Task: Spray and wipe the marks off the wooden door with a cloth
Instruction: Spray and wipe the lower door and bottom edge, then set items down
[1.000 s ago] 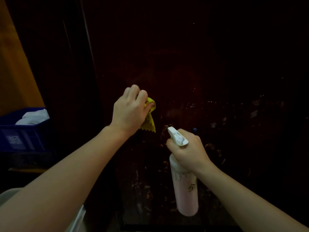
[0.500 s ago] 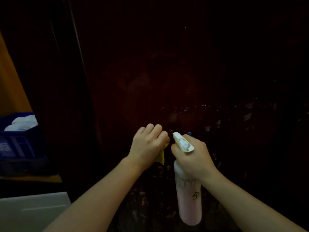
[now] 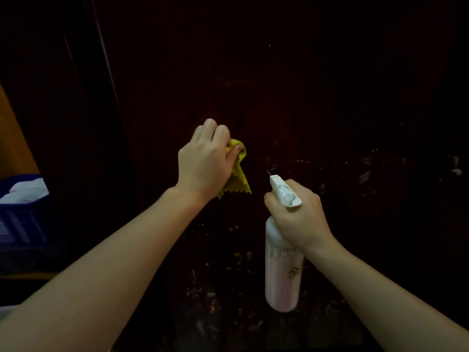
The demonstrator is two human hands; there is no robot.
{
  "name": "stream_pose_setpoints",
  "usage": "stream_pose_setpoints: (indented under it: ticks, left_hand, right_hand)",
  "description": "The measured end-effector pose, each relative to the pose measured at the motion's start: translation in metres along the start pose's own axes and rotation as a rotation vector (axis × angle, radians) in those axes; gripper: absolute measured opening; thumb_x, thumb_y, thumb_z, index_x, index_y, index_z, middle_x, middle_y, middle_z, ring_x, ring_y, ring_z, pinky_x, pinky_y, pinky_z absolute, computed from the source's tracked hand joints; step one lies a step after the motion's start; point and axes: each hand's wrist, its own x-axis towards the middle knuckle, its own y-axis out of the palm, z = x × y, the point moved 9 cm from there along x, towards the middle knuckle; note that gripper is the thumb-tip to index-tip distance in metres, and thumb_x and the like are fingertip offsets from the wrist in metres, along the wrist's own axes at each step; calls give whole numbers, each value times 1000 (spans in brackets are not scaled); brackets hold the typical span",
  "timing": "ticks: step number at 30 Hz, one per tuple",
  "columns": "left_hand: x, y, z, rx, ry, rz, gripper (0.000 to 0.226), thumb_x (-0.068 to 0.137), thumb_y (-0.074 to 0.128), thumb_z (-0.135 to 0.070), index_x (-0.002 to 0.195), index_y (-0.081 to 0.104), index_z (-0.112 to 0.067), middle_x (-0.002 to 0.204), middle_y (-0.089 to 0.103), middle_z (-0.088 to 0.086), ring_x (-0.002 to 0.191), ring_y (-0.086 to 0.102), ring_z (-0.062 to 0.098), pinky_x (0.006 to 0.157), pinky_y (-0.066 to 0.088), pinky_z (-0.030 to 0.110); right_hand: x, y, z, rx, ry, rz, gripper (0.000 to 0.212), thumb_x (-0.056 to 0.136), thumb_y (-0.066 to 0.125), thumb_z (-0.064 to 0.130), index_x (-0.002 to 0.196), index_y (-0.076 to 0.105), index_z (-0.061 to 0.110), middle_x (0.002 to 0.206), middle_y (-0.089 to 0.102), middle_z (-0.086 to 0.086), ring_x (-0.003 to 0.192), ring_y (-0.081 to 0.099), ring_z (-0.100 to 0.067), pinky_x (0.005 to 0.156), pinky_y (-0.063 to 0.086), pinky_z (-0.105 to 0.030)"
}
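Left hand [image 3: 205,158] back up door [image 3: 304,97] since half second ago, yellow cloth [image 3: 237,174] bunched in curled fingers, pressed on wood for scrubbing. Right hand [image 3: 297,217] wraps neck of spray bottle [image 3: 281,275], nozzle facing door, probably ready for respray. Marks mostly lower down tbh.

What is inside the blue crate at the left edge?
The blue crate holds something white and crumpled, perhaps cloth or plastic; it is too dim to tell. Anything beneath that is hidden by the white material and the crate wall.
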Motion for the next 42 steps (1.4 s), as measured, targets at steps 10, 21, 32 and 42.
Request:
stream_pose_setpoints:
  ticks: [10,21,32,42]
  left_hand:
    - [-22,12,-16,42,141,39,24,86,69,-26,78,55,-8,80,53,4,66,46,15,48,34,23]
    - [-18,6,-11,-6,49,2,22,90,63,-26,83,55,-7,85,52,7,69,46,16,46,41,27]
    - [-10,35,-82,81,310,-92,20,90,61,-24,77,58,-9,79,56,8,66,51,25,50,38,34]
    - [-16,36,-81,54,424,62,21,88,65,-27,80,59,-8,82,57,9,67,52,22,50,41,32]
  right_hand:
    - [4,-10,-12,88,80,48,25,85,65,28,67,53,17,58,51,10,51,48,-1,47,41,-15]
    - [1,-15,-12,80,99,79,30,83,63,38,72,56,11,62,57,0,50,49,-9,46,41,-18]
    - [9,-40,-15,97,89,-38,28,82,61,21,64,47,4,62,54,-14,52,46,-16,47,39,-36]
    - [2,-50,-28,64,159,34,26,84,62,23,78,58,-2,78,62,-19,62,53,-21,54,43,-30]
